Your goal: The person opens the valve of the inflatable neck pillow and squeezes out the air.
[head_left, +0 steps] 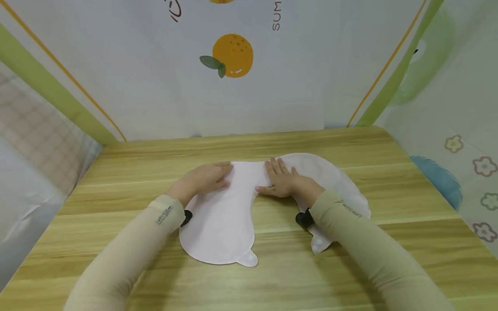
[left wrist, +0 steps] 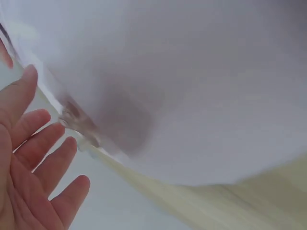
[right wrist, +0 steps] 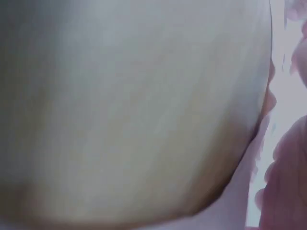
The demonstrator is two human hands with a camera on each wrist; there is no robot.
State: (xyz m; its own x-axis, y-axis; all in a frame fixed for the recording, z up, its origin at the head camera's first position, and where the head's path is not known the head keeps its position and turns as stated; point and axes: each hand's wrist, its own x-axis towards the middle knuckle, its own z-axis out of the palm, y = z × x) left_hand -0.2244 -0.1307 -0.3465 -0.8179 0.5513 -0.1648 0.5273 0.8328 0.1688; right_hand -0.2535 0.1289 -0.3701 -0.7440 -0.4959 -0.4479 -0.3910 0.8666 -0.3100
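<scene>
A pale pinkish-white U-shaped neck pillow (head_left: 218, 224), looking flat and thin, lies on the wooden table with its two ends toward me. Each end carries a small tab, the left tab (head_left: 249, 258) and the right tab (head_left: 319, 244), with what looks like a snap button. My left hand (head_left: 208, 178) rests on the upper left edge, fingers extended inward. Across the curve's right part, my right hand (head_left: 283, 183) lies flat with fingers spread. In the left wrist view the pillow (left wrist: 201, 96) fills most of the picture beside loosely extended fingers. The right wrist view is blurred.
Wood-grain tabletop (head_left: 128, 181) surrounds the pillow. Behind it hangs a white curtain (head_left: 155, 86) printed with an orange, and more printed cloth (head_left: 463, 129) hangs at the right. Black wrist cameras (head_left: 304, 219) sit under both cuffs.
</scene>
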